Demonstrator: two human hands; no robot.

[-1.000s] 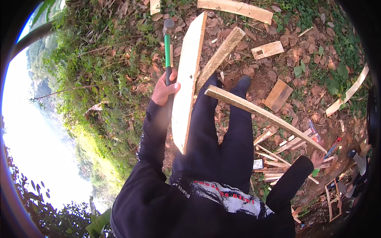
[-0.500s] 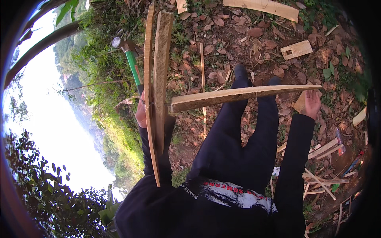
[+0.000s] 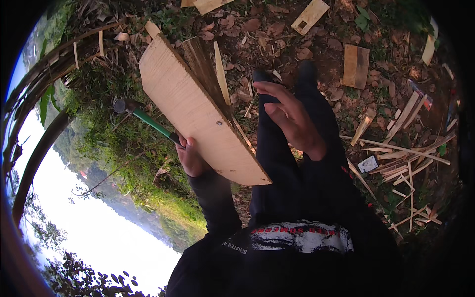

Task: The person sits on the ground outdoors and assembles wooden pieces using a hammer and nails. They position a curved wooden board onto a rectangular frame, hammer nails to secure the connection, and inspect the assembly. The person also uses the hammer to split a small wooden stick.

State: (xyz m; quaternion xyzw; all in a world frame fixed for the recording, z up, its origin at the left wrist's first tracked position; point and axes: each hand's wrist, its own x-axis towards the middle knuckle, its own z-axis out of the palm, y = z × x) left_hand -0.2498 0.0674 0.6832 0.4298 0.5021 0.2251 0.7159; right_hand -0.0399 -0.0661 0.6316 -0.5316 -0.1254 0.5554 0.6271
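My left hand (image 3: 192,157) grips a hammer (image 3: 151,123) with a green and black handle, its metal head pointing out to the left. The fingers of that hand sit against the edge of a wide, pale wooden board (image 3: 198,111), which slants across in front of my legs and has a small dark mark. Behind this board shows a rough brown plank (image 3: 204,64); how the two are joined is hidden. To the right of the boards, above my thighs, my right hand (image 3: 294,121) is raised with fingers stretched out and nothing in it.
A flat board (image 3: 356,67) and a block with a square hole (image 3: 310,17) lie on leaf-strewn ground. Several thin wood strips (image 3: 401,156) are piled at right, near a small white packet (image 3: 367,164). Left are plants, a curved trunk (image 3: 37,158) and a slope.
The joined boards have turned, so the pale board's broad face now shows. My right hand has left the long piece's far end and come in toward my legs. The hammer stays in my left hand.
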